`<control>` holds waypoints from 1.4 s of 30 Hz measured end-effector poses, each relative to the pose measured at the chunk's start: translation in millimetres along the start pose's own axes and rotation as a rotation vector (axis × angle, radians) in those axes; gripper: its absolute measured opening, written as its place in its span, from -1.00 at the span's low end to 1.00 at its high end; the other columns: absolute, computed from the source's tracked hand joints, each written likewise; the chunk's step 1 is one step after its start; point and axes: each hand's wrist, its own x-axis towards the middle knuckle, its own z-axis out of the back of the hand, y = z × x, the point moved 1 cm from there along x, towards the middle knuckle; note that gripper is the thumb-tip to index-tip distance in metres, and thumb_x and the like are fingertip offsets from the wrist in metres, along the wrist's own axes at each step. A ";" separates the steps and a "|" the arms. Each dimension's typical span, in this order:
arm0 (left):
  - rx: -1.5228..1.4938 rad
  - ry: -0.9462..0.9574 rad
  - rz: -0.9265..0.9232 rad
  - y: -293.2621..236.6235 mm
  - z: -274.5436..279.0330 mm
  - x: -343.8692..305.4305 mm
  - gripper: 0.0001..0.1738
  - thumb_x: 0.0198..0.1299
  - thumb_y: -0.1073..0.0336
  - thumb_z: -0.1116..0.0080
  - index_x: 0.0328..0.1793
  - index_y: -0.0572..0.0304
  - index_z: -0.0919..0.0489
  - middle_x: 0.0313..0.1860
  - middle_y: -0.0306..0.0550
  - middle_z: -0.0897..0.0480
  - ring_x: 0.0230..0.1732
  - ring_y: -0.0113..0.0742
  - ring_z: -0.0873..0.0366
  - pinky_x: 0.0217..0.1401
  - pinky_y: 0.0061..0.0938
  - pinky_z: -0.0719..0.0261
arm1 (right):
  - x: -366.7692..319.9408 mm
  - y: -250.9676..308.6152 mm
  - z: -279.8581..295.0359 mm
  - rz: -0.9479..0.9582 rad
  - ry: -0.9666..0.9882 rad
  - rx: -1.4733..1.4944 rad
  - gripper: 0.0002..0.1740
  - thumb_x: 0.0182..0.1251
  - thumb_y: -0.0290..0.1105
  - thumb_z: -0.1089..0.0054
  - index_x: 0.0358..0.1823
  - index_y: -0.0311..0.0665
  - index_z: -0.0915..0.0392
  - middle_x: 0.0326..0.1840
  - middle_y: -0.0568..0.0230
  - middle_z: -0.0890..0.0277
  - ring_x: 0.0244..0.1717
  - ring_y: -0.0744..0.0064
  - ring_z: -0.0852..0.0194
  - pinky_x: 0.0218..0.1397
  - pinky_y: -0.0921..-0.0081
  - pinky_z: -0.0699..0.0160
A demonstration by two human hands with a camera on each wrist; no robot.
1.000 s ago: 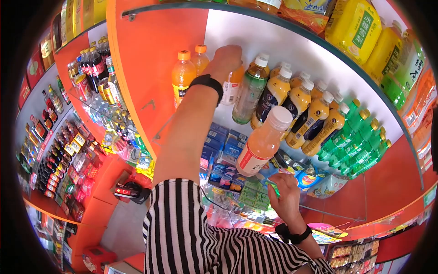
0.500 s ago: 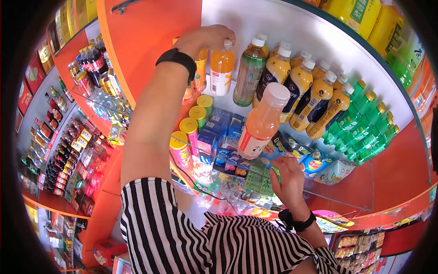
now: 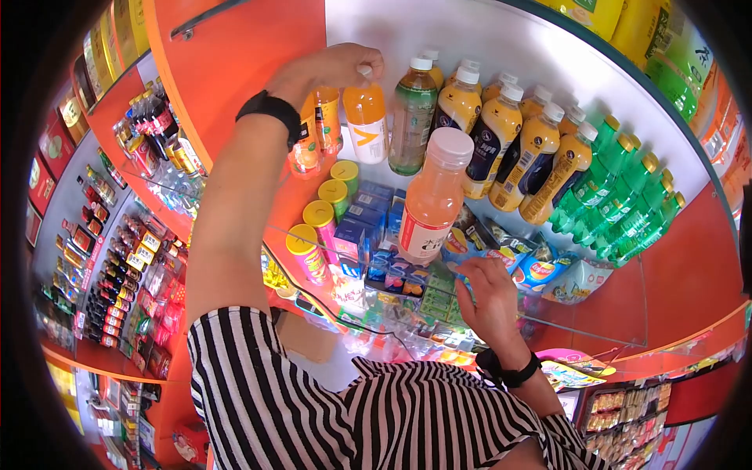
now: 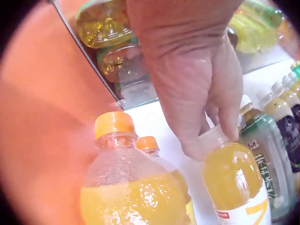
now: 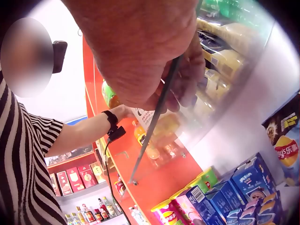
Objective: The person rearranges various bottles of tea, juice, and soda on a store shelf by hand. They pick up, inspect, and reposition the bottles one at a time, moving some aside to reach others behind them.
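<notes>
My left hand (image 3: 338, 66) is stretched out to the back left of the glass shelf. Its thumb and fingers pinch the pale cap of an orange juice bottle (image 3: 366, 113) with a white label, upright beside a green-labelled bottle (image 3: 412, 117). The left wrist view shows the fingertips round that cap, with an orange-capped juice bottle (image 4: 126, 187) in front. My right hand (image 3: 491, 301) is at the shelf's front edge, fingers loosely bent with nothing in them. Nearest it stands a pink drink bottle (image 3: 433, 204) with a white cap. In the right wrist view the glass edge (image 5: 157, 115) crosses its fingers.
Yellow drinks with dark labels (image 3: 495, 145) and green bottles (image 3: 619, 196) stand in rows to the right. Below the glass are chip canisters (image 3: 305, 243), blue boxes (image 3: 368, 207) and snack bags (image 3: 540, 270). An orange side panel (image 3: 243, 86) bounds the left.
My left hand has shifted left on the shelf with the orange juice bottle, which stands more in the open. The head view has turned, showing the chip canisters. My right hand stays by the shelf edge.
</notes>
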 end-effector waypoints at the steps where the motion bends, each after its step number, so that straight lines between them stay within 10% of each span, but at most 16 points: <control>1: 0.001 0.005 0.001 -3.1 1.1 -3.3 -0.78 0.08 0.42 -0.17 -0.12 0.15 -0.47 -0.19 -0.13 -0.51 -0.08 -0.23 -0.44 0.03 -0.33 -0.40 | 0.3 0.2 0.3 0.005 0.004 -0.009 -0.80 0.03 -0.50 -0.24 -0.26 -0.32 -0.52 -0.20 0.16 -0.48 -0.18 0.11 -0.42 -0.16 0.27 -0.46; 25: -0.156 0.080 0.070 -13.6 18.3 -13.3 -0.76 0.04 0.54 -0.12 -0.13 0.13 -0.49 -0.23 -0.31 -0.51 -0.12 -0.47 -0.42 0.02 -0.50 -0.40 | -0.1 -0.8 0.6 -0.017 0.019 0.001 -0.79 0.04 -0.49 -0.24 -0.25 -0.31 -0.53 -0.19 0.17 -0.48 -0.18 0.10 -0.42 -0.18 0.27 -0.46; 42: 0.103 -0.187 -0.049 20.4 -15.7 24.0 -0.66 -0.04 0.57 -0.18 -0.07 0.21 -0.50 -0.08 -0.07 -0.59 0.03 -0.17 -0.51 0.12 -0.35 -0.43 | 1.4 1.6 -0.3 0.005 0.024 0.001 -0.79 0.04 -0.47 -0.24 -0.25 -0.30 -0.53 -0.19 0.19 -0.47 -0.14 0.12 -0.42 -0.12 0.26 -0.46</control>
